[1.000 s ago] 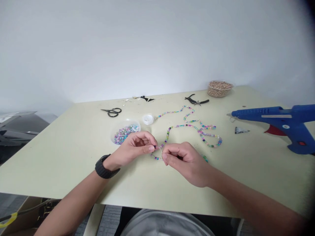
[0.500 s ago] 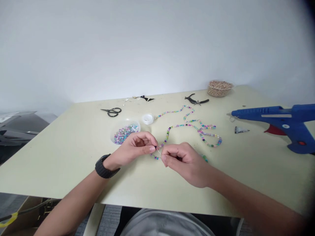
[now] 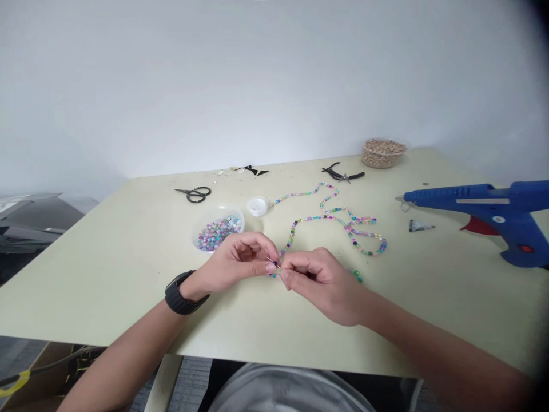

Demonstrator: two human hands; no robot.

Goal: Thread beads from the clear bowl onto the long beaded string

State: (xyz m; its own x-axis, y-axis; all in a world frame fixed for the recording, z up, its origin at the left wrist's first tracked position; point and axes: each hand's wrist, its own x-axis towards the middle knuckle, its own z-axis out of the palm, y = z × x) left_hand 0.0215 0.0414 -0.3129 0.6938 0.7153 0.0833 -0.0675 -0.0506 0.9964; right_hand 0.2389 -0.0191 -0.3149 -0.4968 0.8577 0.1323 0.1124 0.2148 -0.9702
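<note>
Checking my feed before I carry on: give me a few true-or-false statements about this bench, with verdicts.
The black wristwatch is on the left wrist. True.
The right hand holds the scissors. False: the scissors lie on the table, away from both hands; the right hand pinches the end of the beaded strand beside the left hand.
The blue glue gun lies at the table's right side. True.
The pliers sit in the bead bowl. False: they lie near the table's far edge; the bowl holds loose beads.

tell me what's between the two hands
In the head view, a thin wire with a dark bead on it spans the gap between the left hand and right hand.
</note>
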